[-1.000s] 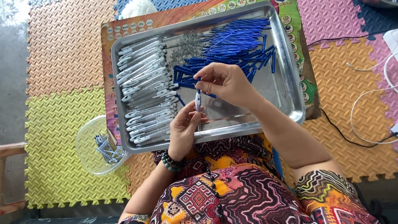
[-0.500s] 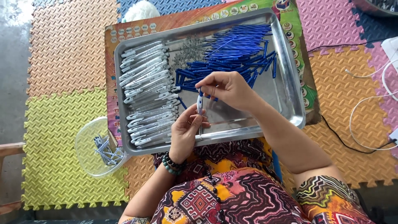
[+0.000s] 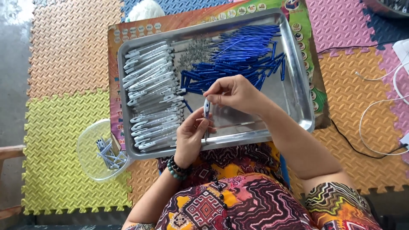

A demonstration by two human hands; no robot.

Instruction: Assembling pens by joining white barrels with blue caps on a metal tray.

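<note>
Over the near edge of a steel tray (image 3: 298,72), both hands meet on one pen (image 3: 206,111) held upright. My left hand (image 3: 191,138) grips its clear barrel from below. My right hand (image 3: 232,91) pinches the blue top end from above. In the tray lie a row of clear pen barrels (image 3: 151,91) on the left, a heap of blue pen parts (image 3: 240,57) at the back right, and a small pile of springs (image 3: 196,51) between them.
A clear plastic bowl (image 3: 91,164) with a few finished pens sits left of the tray on coloured foam floor mats. White and black cables (image 3: 379,110) trail on the mats at the right. A printed sheet lies under the tray.
Both hands stay together on the pen. My right hand's fingers have shifted slightly at the pen's top end; the view has drifted a little.
</note>
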